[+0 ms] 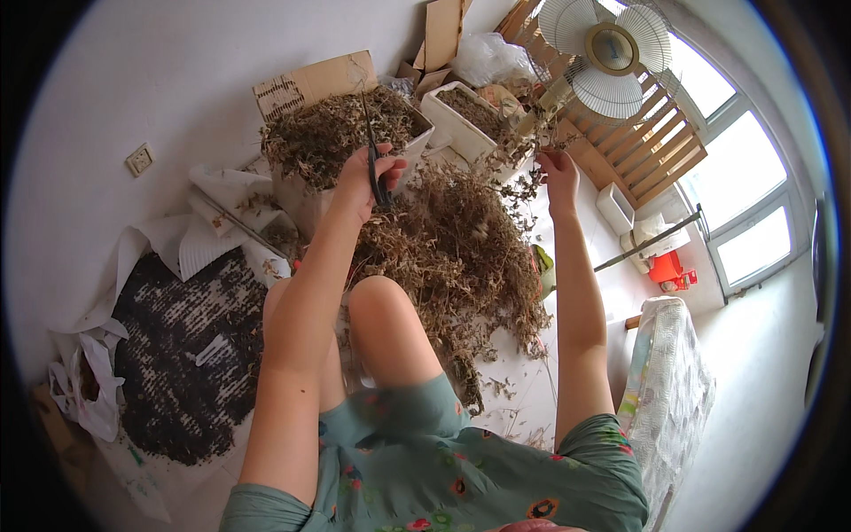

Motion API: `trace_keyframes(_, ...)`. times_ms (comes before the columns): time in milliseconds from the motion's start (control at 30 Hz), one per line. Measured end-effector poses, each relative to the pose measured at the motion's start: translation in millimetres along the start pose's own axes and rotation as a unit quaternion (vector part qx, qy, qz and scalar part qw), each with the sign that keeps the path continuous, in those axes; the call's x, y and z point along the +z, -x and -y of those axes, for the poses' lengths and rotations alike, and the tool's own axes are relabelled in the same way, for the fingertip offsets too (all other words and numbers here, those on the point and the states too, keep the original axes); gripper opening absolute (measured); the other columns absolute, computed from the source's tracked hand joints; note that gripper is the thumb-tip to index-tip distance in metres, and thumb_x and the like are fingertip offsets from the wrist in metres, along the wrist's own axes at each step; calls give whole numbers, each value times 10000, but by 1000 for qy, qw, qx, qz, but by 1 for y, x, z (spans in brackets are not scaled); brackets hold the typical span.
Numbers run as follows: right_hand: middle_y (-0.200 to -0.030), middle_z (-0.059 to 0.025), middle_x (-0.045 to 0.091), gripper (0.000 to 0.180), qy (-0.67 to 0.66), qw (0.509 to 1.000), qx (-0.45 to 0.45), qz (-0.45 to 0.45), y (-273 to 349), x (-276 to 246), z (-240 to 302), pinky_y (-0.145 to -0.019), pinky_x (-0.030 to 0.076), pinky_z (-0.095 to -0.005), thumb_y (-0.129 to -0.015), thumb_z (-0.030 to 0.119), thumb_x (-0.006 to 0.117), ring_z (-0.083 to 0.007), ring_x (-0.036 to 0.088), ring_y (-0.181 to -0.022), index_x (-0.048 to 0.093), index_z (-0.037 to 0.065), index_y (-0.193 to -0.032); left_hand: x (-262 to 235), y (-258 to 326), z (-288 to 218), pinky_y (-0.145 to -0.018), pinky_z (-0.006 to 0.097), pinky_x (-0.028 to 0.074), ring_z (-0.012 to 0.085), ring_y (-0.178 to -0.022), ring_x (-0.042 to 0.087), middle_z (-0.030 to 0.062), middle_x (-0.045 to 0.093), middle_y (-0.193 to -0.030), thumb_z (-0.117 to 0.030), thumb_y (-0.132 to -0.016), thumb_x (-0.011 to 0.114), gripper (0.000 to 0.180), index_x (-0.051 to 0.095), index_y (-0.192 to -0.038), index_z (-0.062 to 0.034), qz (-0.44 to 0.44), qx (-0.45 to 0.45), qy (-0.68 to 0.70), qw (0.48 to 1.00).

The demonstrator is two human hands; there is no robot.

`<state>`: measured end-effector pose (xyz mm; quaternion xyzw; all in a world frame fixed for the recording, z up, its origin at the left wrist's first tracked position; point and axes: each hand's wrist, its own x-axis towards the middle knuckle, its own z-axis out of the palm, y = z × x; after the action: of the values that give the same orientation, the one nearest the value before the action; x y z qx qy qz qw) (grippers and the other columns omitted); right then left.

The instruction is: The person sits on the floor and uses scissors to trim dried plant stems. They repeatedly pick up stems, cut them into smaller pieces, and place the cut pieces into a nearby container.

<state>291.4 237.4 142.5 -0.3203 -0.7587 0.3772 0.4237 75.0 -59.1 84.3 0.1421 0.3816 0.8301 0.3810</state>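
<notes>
My left hand [365, 182] is closed around dark-handled scissors [379, 177], their blades pointing away from me. It is just in front of a box heaped with dry, brown plant cuttings [332, 133]. Out to the right, my right hand [558, 173] pinches a dried plant stem [532, 177] with curled leaves. Between and below my hands, a large tangled pile of dried plants [452, 248] spreads over the floor in front of my knees. The exact grip of my right fingertips is partly hidden by leaves.
A white planter of soil [461, 120] stands behind the pile. A fan [612, 49] rises at the back right before a wooden slatted frame [638, 133]. On the left lies a sheet covered in dark crumbs [186, 346], beside a white plastic bag [93, 386]. A red container [665, 266] sits near the window.
</notes>
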Motion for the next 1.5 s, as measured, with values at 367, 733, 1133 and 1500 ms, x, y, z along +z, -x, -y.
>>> trace_keyframes(367,-778,-16,582,111,-264,952,-51,-149,-4,99,97,-520,405,-246,-907,99,623,-87,484,-579,611,12,-976,-11,-7,13,-825,337,559,281,-1018,640,221,603,-1148,52,-849,485,533,370,-1369,30,56,-28,-114,991)
trace_keyframes(733,-933,6,615,118,-485,873,50,-12,63,200,52,-658,442,-224,-934,67,577,-72,546,-776,569,57,-1051,-49,-68,28,-768,375,558,270,-946,638,164,616,-1055,-156,-944,600,413,412,-1282,-13,-66,54,45,995)
trace_keyframes(1133,-907,-40,611,58,-529,824,200,-38,39,217,3,-679,534,-277,-960,110,562,-137,593,-778,553,53,-954,-41,-83,26,-783,418,606,287,-895,656,165,593,-1013,-75,-876,673,371,451,-1164,-1,-139,174,46,974)
trace_keyframes(1500,-1060,-87,622,313,-238,942,226,69,48,199,5,-720,528,-272,-902,158,643,-160,609,-922,559,-1,-1159,-49,-86,30,-864,500,587,342,-939,609,165,545,-1003,10,-892,610,204,462,-1029,-24,-247,175,219,927)
